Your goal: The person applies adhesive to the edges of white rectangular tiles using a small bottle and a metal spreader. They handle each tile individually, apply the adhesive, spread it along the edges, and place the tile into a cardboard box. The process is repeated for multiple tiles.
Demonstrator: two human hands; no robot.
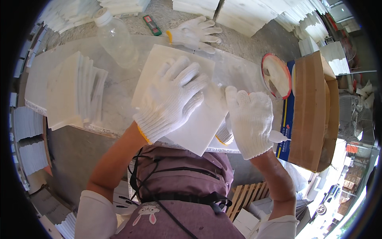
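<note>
- Laying left hand (171,95) across tile (199,135) on table (248,75), with fingers loosely extended, gripping nothing, apparently steadying.
- Curling right hand (251,119) beside tile's edge, near nozzle (278,136); impossible to tell if gripping.
- Calling next, presumably, for keeping tile still.

- A workshop or small factory, by the look of it, handling flat white slabs or tiles.
- Piles of white slabs (250,18) crowd the far side of the worktop (119,93), and further stacks (30,123) stand along the left edge of the view.
- The worktop is pale, smudged and rough-edged, with a smaller row of slabs (73,91) on it.
- The left hand (171,97) and right hand (250,121) wear white knitted work gloves; a spare glove (195,33) lies beyond.
- A slatted wooden pallet (248,197) sits low at the right, on the grey floor (85,159) side.
- Bright daylight enters at the right.
</note>
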